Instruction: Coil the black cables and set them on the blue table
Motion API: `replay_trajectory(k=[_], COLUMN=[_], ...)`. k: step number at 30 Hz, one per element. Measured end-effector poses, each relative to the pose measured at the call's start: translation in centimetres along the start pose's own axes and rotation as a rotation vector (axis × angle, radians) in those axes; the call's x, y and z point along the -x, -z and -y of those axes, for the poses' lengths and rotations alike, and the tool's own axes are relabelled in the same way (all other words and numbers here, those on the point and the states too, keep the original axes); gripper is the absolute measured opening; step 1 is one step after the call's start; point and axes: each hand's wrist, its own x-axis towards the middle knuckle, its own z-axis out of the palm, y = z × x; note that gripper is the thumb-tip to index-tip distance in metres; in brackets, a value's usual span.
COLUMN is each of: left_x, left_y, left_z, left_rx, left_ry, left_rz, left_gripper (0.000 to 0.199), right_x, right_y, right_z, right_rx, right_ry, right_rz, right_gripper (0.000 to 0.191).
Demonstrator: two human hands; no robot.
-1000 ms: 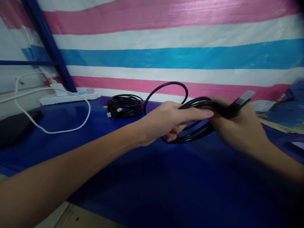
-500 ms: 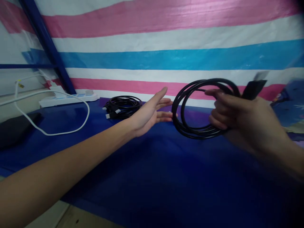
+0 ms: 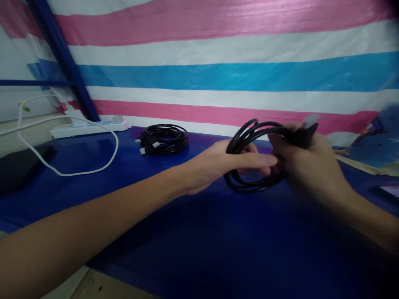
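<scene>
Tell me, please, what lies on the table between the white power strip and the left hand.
A coiled black cable lies between the power strip and the left hand, in the head view.

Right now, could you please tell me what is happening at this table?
A person holds a coiled black cable: the right grip has the side by the pale-tipped connector, and the left grip is around the opposite side, thumb in front. A second black coil lies on the blue table, just right of the white power strip.
</scene>
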Motion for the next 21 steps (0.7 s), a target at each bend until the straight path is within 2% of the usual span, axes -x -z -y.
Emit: replay_trajectory(k=[2,5,8,10,12,14,16,17,19,21], left_x=[0.4,0.9,1.4,1.5,1.7,1.7,1.7,1.6,1.4,1.0], left_y=[-0.3,-0.2,-0.1,-0.2,-0.3,-0.4,-0.2,-0.1,0.4,0.9], left_z=[-0.2,-1.2,-2.6,-3.1,-3.1,-2.9,-2.8,-2.7,-2.6,-2.5], left_rx=[0.07,0.105,0.1,0.112,0.131,0.112,-0.027,-0.114,-0.238,-0.28], left_ry=[0.066,0.22,0.378,0.425,0.438,0.433,0.4,0.362,0.25,0.123], left_rz=[0.069,0.192,0.402,0.512,0.609,0.671,0.639,0.578,0.369,0.118], left_gripper=[0.027,0.045,0.052,0.053,0.054,0.055,0.056,0.054,0.048,0.04], right_x=[0.4,1.1,1.4,1.2,0.9,0.7,0.5,0.5,0.4,0.4], right_y=[-0.2,-0.4,-0.4,-0.2,-0.1,0.1,0.2,0.3,0.4,0.4], right_z=[0.0,0.0,-0.2,-0.4,-0.4,-0.3,-0.1,0.1,0.3,0.4], right_rx=[0.146,0.346,0.537,0.53,0.431,0.335,0.294,0.271,0.227,0.188], right_ry=[0.065,0.215,0.475,0.649,0.739,0.68,0.529,0.47,0.414,0.35], right_rz=[0.011,0.057,0.076,0.025,0.017,0.17,0.368,0.414,0.39,0.36], right_gripper=[0.007,0.012,0.019,0.033,0.051,0.056,0.041,0.032,0.014,0.012])
